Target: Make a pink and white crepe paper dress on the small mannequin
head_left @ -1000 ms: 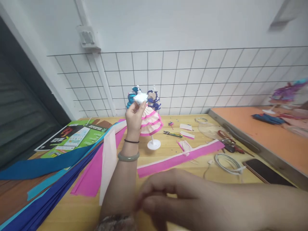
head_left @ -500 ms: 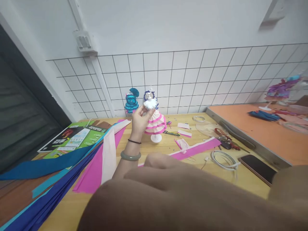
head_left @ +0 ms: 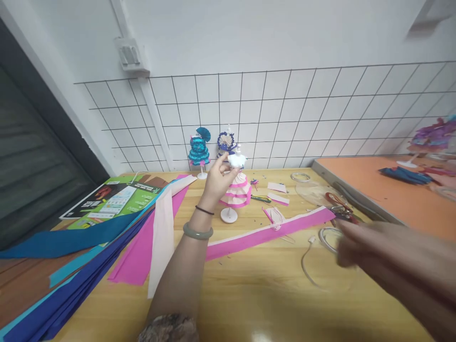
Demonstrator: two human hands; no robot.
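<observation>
My left hand [head_left: 218, 183] pinches the white bodice of a small mannequin doll [head_left: 236, 186] that wears a pink and cream ruffled paper skirt and stands on a white round base on the wooden table [head_left: 256, 294]. My right hand [head_left: 351, 247] is blurred by motion, stretched out low over a coiled white cable [head_left: 329, 237] at the right. A long pink crepe strip [head_left: 267, 232] lies between both hands.
Two finished paper-dress dolls, teal [head_left: 198, 148] and blue [head_left: 225, 141], stand by the wire grid wall. Blue, pink and cream crepe sheets [head_left: 107, 247] and a green booklet [head_left: 114, 199] lie left. Scissors [head_left: 260, 198], red-handled pliers [head_left: 337, 202] and an orange table [head_left: 384, 190] are right.
My right hand has swung from in front of the camera out to the right, over the white cable. My left hand still holds the doll's bodice; the view shifted slightly.
</observation>
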